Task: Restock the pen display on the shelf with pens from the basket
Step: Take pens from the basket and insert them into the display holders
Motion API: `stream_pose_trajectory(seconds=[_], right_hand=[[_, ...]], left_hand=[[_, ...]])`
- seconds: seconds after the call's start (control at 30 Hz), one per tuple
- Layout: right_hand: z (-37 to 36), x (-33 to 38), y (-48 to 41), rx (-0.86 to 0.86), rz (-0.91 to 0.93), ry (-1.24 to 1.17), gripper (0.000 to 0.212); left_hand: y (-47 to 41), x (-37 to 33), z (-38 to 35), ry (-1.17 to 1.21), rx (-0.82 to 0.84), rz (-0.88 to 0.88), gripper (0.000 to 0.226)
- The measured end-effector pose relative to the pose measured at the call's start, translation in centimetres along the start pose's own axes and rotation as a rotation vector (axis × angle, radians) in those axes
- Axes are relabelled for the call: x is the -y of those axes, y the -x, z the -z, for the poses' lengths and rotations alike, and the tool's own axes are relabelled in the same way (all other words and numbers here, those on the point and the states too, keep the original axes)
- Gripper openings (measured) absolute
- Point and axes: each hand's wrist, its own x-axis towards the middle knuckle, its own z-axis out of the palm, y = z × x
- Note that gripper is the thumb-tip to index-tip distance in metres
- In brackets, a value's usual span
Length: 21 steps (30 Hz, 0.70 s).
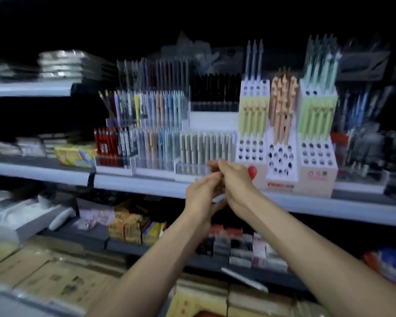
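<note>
My left hand (201, 195) and my right hand (236, 181) meet in front of the middle shelf's edge. Together they hold a small brownish bundle of pens (218, 189), blurred and mostly hidden by the fingers. Just behind the hands is the tiered clear pen display (158, 138) with rows of pastel, red and black pens. To its right stand three white hole-top pen stands (252, 152), (281, 163), (316, 156), with yellow-green, peach and mint pens in their upper rows and many open holes in their lower rows. No basket is recognisable.
The grey shelf edge (135, 183) runs across under the display. A yellow box (76, 154) lies left of it. Small cartons (128, 227) fill the shelf below, cardboard boxes (55, 280) lie at the bottom left, and a red and blue object (389, 264) is at the right edge.
</note>
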Motion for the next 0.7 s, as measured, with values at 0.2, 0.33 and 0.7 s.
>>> stream_pose_trajectory(seconds=[0.2, 0.33, 0.7], right_hand=[[4.9, 0.5, 2.7, -0.028, 0.092, 0.187, 0.023], [8.1, -1.7, 4.7, 0.071, 0.013, 0.279, 0.015], [13.7, -20.2, 11.6, 0.284, -0.308, 0.562, 0.018]], left_hand=[[0.4, 1.6, 2.8, -0.275, -0.018, -0.019, 0.019], [0.3, 3.8, 5.1, -0.417, 0.016, -0.019, 0.022], [4.6, 22.5, 8.1, -0.691, 0.265, 0.126, 0.014]])
